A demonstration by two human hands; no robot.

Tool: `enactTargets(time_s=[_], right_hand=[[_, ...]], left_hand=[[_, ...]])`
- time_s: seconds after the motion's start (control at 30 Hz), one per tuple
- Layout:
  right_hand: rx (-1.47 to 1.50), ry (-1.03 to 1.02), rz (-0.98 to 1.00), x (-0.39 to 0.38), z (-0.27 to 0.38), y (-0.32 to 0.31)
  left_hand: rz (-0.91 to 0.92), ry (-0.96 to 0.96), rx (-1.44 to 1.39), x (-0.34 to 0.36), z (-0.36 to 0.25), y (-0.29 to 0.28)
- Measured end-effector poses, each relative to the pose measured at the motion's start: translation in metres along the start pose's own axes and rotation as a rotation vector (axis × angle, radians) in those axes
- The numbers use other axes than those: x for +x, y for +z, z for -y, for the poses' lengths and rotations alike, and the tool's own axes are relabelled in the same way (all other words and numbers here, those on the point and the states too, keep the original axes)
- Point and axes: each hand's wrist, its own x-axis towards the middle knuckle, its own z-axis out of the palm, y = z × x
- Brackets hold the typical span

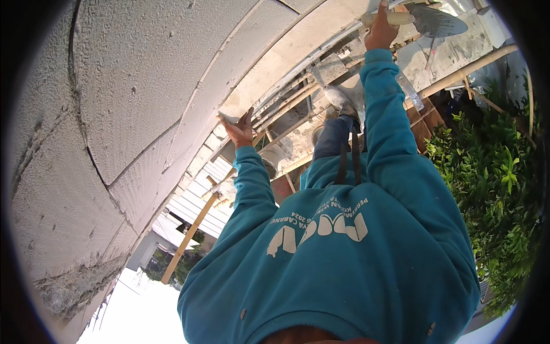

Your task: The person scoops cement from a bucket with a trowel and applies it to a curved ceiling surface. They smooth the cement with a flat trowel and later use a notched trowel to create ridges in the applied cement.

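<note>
My right hand (382, 31) is wrapped round the light handle of a trowel (438, 23), far ahead at the upper right. Grey mortar coats the trowel's wide blade, which points right. Beside the block wall (137, 80), my left hand (238, 129) is raised, with thumb and fingers spread around a small pale grey piece (229, 117). Whether that piece is mortar or broken block cannot be told. The wall is made of large light-grey blocks with thin joints, and its pale edge runs past both hands.
Beneath me, bamboo poles (467, 70) and mortar-stained boards (458, 54) form a scaffold. My shoe (338, 98) rests on it, and a bucket (270, 157) stands near my left forearm. Leafy branches (487, 172) fill the right side. A wooden post (189, 241) slants at the lower left.
</note>
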Motion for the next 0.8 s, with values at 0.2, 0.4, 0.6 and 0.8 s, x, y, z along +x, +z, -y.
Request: enactTargets(time_s=[0.2,0.4,0.6,0.8], right_hand=[[-0.504,-0.371,-0.118,0.009,-0.018,0.03],[-0.696,-0.515,-0.135,0.002,-0.007,0.024],[0.352,-0.018,-0.129,-0.014,0.049,0.003],[0.945,0.324,-0.222,-0.02,0.083,-0.004]], left_hand=[[-0.024,-0.006,0.024,0.005,0.003,-0.01],[-0.019,0.026,0.072,0.006,0.006,-0.012],[-0.043,0.027,0.124,0.004,0.002,-0.014],[-0.171,-0.12,0.166,0.015,0.002,-0.015]])
